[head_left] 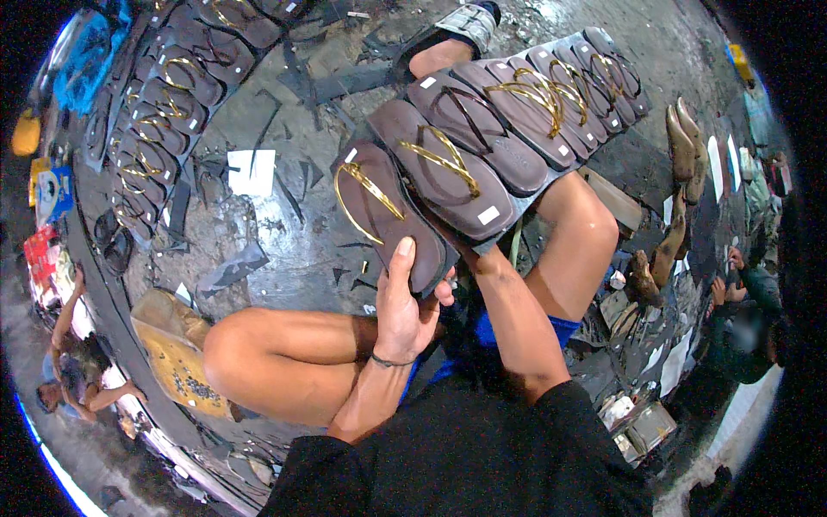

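My left hand (405,310) grips the heel end of a brown flip-flop (371,195) with gold straps, its thumb on top and its fingers underneath. That flip-flop lies against the near end of a long row. Beside it is a second gold-strapped flip-flop (444,177), then a dark-strapped flip-flop (479,129), and several more run toward the upper right. Small white stickers show on many soles. My right hand (479,258) reaches beneath the row near the second flip-flop; its fingers are hidden, so its hold does not show.
More flip-flops (164,112) stand in rows at the upper left. Dark scraps and a white sheet (251,172) litter the floor. A wooden block (177,345) lies by my left knee, foot-shaped lasts (682,142) at the right. Other people sit at both sides.
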Motion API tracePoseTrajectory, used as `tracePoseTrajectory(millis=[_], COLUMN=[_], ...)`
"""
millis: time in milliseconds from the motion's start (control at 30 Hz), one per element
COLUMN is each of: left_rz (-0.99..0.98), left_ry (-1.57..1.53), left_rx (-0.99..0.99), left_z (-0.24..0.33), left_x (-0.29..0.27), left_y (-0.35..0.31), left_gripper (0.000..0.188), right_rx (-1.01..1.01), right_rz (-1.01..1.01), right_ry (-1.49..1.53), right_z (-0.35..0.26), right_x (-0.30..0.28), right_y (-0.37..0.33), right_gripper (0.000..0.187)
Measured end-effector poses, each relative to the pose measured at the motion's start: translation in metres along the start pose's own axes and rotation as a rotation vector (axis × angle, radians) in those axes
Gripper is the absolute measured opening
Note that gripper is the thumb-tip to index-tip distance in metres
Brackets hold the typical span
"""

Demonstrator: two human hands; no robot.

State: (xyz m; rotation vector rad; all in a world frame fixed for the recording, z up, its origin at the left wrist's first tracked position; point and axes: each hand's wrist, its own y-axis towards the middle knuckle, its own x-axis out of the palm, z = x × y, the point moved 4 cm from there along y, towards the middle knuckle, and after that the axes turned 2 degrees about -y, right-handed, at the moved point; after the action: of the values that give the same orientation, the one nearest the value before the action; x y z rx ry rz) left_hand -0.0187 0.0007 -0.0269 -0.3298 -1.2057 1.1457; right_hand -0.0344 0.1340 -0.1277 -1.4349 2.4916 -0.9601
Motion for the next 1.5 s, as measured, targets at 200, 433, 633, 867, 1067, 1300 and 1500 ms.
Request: tracePoseTrajectory(millis=[200, 433, 633, 867, 1067, 1300, 1500], left_rz=[0.023, -0.110, 0.152, 0.210, 0.383, 0.312, 0.223], left_ry=[0.117, 0.528, 0.441, 0.415, 0.421, 0.374, 0.343], left_rx=[-0.036, 0.099, 0.298, 0.576, 0.773, 0.739, 0.794], left_z=[0.013, 0.027, 0.029, -0.023, -0.028, -0.012, 0.098], left_x=[-0.025, -0.098, -0.083, -0.112, -0.113, -0.113, -0.114], left_y=[-0.034, -0.098, -0.080, -0.077, -0.101, -0.111, -0.145], left_gripper=[0.044, 0.043, 0.038, 0.039, 0.046, 0.038, 0.037], right_rx=[0.098, -0.284, -0.463, -0.701, -0.666, -0.269, -0.472], right_rz=[-0.133, -0.357, -0.167, 0.072, -0.072, -0.218, 0.023], right_ry=[0.175, 0.032, 0.172, 0.384, 0.163, -0.076, -0.516], right_z=[-0.050, -0.038, -0.026, 0.002, 0.035, 0.049, -0.024], right_x=[0.054, 0.084, 0.061, 0.062, 0.044, 0.014, -0.015], right_y=[0.019, -0.061, -0.141, -0.186, -0.243, -0.297, -0.284], right_gripper=[0.048, 0.042, 0.038, 0.046, 0.043, 0.038, 0.036])
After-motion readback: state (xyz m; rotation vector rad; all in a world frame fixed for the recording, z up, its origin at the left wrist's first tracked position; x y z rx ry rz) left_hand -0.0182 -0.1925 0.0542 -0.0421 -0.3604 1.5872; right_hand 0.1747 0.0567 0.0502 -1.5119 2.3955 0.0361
